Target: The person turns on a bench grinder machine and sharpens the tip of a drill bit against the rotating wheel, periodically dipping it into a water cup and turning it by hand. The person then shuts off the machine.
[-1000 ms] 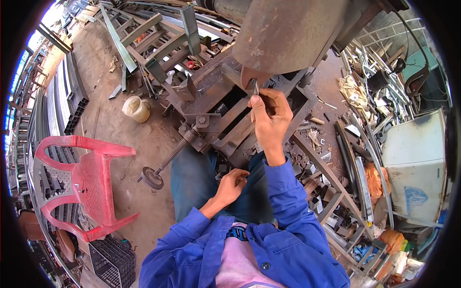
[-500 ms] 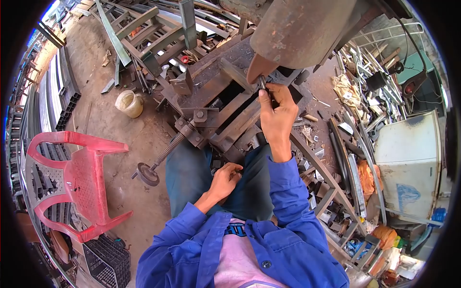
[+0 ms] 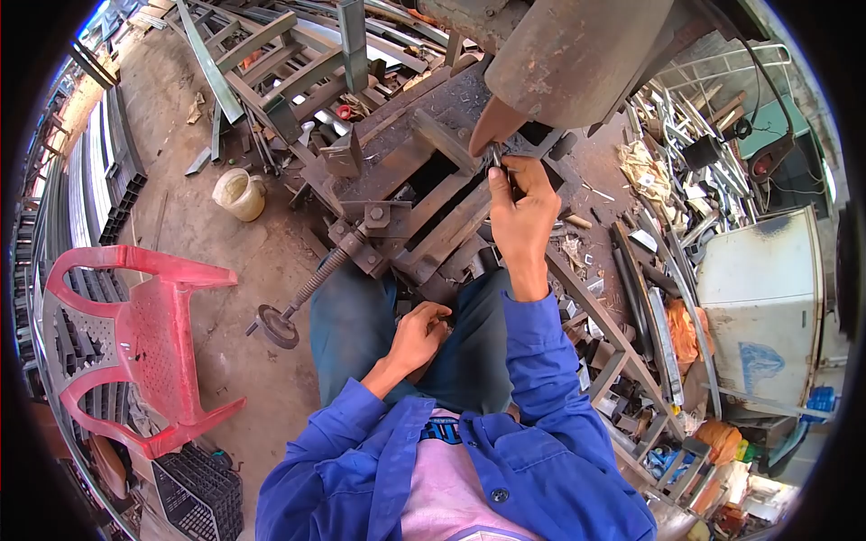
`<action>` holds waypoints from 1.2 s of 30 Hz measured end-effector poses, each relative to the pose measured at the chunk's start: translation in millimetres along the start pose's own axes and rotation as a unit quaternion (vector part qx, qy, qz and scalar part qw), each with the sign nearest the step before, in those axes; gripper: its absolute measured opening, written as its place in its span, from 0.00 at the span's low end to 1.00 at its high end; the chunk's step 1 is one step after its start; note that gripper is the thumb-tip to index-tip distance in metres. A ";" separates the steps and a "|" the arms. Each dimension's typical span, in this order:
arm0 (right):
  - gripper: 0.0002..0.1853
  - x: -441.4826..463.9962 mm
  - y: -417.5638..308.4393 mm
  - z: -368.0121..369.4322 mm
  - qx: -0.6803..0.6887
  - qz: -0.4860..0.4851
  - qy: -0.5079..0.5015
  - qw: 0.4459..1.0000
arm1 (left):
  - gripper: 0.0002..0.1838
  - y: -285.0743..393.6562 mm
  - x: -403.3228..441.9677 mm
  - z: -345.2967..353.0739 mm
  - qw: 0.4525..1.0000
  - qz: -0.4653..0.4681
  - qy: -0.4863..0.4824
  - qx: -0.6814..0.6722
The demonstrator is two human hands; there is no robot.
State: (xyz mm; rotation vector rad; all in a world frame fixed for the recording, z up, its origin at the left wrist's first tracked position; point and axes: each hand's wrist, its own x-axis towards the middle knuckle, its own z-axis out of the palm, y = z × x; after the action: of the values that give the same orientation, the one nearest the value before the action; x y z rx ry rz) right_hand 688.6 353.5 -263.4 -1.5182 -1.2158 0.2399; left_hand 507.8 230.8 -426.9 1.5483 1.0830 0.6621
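My right hand (image 3: pixel 520 212) is closed, thumb and forefinger pinching a small shiny metal rod (image 3: pixel 494 155). The rod's upper end sits just under the brown pointed tip of a metal guard (image 3: pixel 492 126) on the machine. Below it lies the machine's vise (image 3: pixel 446 203), with steel bars across dark slots and a threaded screw (image 3: pixel 325 275) leading to a handwheel (image 3: pixel 276 326). My left hand (image 3: pixel 419 338) rests over my lap between the thighs, fingers loosely curled together, with nothing visible in it. Its palm side is hidden.
A large rusty machine housing (image 3: pixel 577 59) hangs over the vise. To the left are a red plastic chair (image 3: pixel 162 347), a pale bucket (image 3: pixel 241 195) and a black crate (image 3: pixel 194 491). On the right, a metal frame (image 3: pixel 622 356) stands among scrap, near a white cabinet panel (image 3: pixel 758 302).
The view has shifted slightly. The guard and housing sit a little farther right relative to the vise. My right hand keeps its pinch on the rod, and my left hand stays on my lap.
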 end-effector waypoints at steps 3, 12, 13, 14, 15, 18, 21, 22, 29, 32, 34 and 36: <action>0.06 -1.7 -10.0 -0.1 -0.002 -0.009 0.006 1.000 | 0.16 -2.2 -1.1 0.6 1.000 0.003 -0.001 -0.006; 0.07 -5.9 -12.6 1.2 0.143 -0.064 0.017 0.987 | 0.15 -3.6 -4.5 2.6 1.000 0.010 0.004 -0.012; 0.08 -8.8 -22.2 -7.9 0.272 0.006 -0.066 0.960 | 0.15 -1.0 -5.0 1.8 1.000 0.011 0.004 -0.010; 0.09 -12.4 -28.0 -14.6 0.392 0.074 -0.148 0.905 | 0.15 2.4 -5.6 0.7 1.000 0.010 0.002 -0.005; 0.09 -16.4 -24.4 -16.0 0.395 0.072 -0.147 0.904 | 0.15 5.4 -5.6 -0.8 1.000 0.010 0.000 -0.001; 0.15 -30.6 -14.2 -14.2 0.621 0.036 -0.211 0.754 | 0.14 11.2 -6.0 -3.7 1.000 0.009 0.004 -0.018; 0.16 -44.7 -12.7 -17.5 0.663 0.045 -0.226 0.712 | 0.14 24.3 -6.2 -9.7 0.999 0.014 0.008 -0.048; 0.17 -46.9 -10.1 -19.3 0.672 0.043 -0.241 0.699 | 0.14 30.5 -5.8 -12.9 0.999 0.014 0.006 -0.046; 0.23 -64.0 -15.0 -32.0 0.601 0.015 -0.221 0.767 | 0.11 81.9 -1.5 -41.1 0.990 0.080 0.042 -0.112; 0.20 -68.3 -14.1 -37.7 0.608 0.011 -0.228 0.760 | 0.10 104.7 1.9 -51.1 0.974 0.165 0.071 -0.139; 0.19 -71.3 -14.4 -40.3 0.615 0.010 -0.240 0.752 | 0.10 123.8 2.5 -56.5 0.971 0.185 0.072 -0.133; 0.17 -74.3 -16.5 -41.6 0.611 0.016 -0.234 0.756 | 0.11 136.4 2.3 -58.4 0.968 0.206 0.072 -0.126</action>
State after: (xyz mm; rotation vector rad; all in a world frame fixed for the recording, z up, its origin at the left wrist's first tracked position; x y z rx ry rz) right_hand 675.6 267.8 -267.9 -0.2918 -0.9996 1.2307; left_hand 498.9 258.6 -281.4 1.5284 0.7477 1.1656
